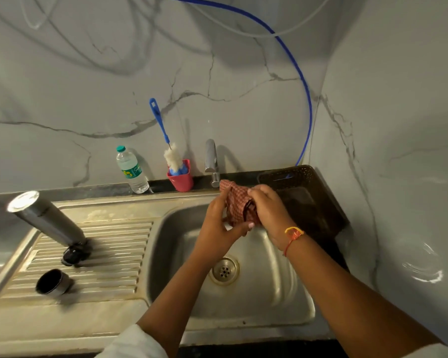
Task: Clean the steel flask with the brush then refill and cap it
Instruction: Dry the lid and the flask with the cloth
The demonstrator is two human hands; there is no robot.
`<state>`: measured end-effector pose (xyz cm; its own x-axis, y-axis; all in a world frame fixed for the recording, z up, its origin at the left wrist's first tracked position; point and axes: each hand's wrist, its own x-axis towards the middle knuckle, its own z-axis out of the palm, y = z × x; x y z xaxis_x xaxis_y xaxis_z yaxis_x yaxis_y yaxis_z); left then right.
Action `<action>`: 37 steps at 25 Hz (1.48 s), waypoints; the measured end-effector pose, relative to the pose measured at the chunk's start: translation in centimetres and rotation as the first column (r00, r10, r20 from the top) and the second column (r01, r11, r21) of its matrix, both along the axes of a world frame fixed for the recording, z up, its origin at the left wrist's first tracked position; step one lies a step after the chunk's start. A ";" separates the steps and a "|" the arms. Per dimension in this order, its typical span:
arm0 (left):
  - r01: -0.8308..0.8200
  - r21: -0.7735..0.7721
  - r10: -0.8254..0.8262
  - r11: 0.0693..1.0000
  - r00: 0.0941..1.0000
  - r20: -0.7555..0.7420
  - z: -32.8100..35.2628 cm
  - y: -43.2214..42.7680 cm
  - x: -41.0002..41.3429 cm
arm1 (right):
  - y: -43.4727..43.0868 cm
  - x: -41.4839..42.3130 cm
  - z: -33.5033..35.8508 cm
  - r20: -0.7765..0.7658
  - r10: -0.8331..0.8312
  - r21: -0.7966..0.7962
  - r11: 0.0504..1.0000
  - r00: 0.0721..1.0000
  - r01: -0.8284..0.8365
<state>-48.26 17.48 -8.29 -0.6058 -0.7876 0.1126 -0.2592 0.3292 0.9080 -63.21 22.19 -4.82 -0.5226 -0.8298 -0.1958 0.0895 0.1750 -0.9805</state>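
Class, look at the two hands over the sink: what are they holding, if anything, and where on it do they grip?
Both hands hold a red checked cloth bunched between them: left hand at its left side, right hand at its right.

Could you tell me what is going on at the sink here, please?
A person holds a checked cloth in both hands, left hand and right hand, over the sink. The flask stands upside down on the drainboard, its cap beside it. The brush sits unused in a red cup.
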 end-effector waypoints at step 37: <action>-0.253 -0.450 0.504 0.857 0.598 0.623 -9.2 -12.1 42.9 | -14.9 33.7 -6.6 0.077 0.397 0.376 0.838 0.915 -0.395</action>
<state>-5.39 5.37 -17.47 -0.2485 -0.9674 0.0489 -0.9287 0.2523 0.2719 -29.52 7.26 -11.41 -0.1666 -0.8294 -0.5333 -0.0705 0.5495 -0.8325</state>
